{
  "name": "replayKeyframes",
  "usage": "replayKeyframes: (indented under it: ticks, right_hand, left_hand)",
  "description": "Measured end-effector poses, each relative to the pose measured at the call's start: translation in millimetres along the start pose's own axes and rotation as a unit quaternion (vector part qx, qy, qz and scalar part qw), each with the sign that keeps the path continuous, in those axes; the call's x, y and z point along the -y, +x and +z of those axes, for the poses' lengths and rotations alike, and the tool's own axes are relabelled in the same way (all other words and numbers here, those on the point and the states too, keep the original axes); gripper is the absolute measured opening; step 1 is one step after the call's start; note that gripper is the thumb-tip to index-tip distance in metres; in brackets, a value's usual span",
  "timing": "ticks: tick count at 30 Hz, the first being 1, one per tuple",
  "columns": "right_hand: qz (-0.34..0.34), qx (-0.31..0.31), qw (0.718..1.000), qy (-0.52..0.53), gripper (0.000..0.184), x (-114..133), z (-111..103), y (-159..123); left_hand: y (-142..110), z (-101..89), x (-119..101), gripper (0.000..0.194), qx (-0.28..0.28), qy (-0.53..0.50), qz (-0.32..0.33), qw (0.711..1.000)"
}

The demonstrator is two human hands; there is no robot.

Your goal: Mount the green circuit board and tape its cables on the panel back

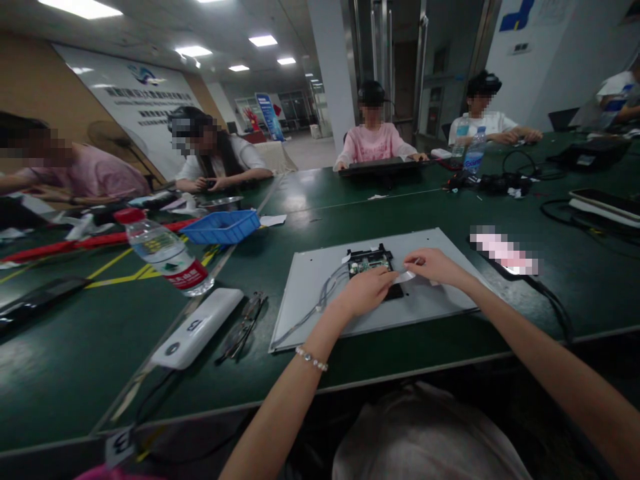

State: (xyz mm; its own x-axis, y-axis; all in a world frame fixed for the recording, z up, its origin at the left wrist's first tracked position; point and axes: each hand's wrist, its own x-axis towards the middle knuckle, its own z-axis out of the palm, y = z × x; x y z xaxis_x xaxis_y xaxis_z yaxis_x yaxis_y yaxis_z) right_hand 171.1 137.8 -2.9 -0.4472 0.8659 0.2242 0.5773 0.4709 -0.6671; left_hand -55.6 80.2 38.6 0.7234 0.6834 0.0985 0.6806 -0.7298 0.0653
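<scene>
A flat light-grey panel (310, 280) lies on the table in front of me. Near its middle sit a black bracket (370, 253) and a green circuit board (361, 265), partly covered by my left hand (369, 291). Between my hands stretches a short whitish strip (404, 277), perhaps tape. My left fingers are closed at its left end, low over the board. My right hand (429, 265) pinches the other end above the panel. Grey cables (327, 288) run from the board towards the panel's lower left corner.
Left of the panel are glasses (244, 327), a white power bank (200, 330), a water bottle (165, 257) and a blue tray (223, 228). A phone (505, 253) with a cable lies to the right. Several people sit around the green table (320, 207).
</scene>
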Motion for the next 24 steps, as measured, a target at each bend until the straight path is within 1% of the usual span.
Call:
replayKeyframes:
  ticks: [5,7,8,10,13,15,19,24]
  right_hand:
    - [0.023,0.064,0.994,0.089,0.024,-4,-1,0]
    - [0.031,0.063,0.992,0.104,0.025,-4,-4,1]
    - [0.034,0.052,0.992,0.106,0.025,-3,-5,1]
    - [0.043,0.008,0.995,0.09,0.026,-3,-10,1]
    - [0.058,-0.067,0.996,0.019,0.027,-4,-17,-1]
    - [0.069,-0.098,0.992,-0.038,0.026,-8,-20,-3]
    - [0.081,-0.111,0.984,-0.11,0.024,-18,-21,-4]
    - [0.043,-0.124,0.98,-0.15,0.024,-24,-19,-2]
  left_hand:
    - [0,-0.8,3,0.037,-0.044,-0.005,-0.019,0.999]
    - [-1,-2.0,5,0.035,-0.064,0.004,-0.036,0.997]
    - [-1,-2.6,7,0.034,-0.076,0.01,-0.046,0.996]
    - [-2,-3.8,13,0.033,-0.107,0.022,-0.072,0.991]
    - [-5,-4.3,24,0.032,-0.151,0.033,-0.122,0.98]
    - [-6,-4.2,30,0.03,-0.166,0.039,-0.15,0.974]
    - [-9,-3.6,37,0.028,-0.185,0.061,-0.183,0.964]
    - [-8,-3.4,39,0.027,-0.209,0.073,-0.208,0.953]
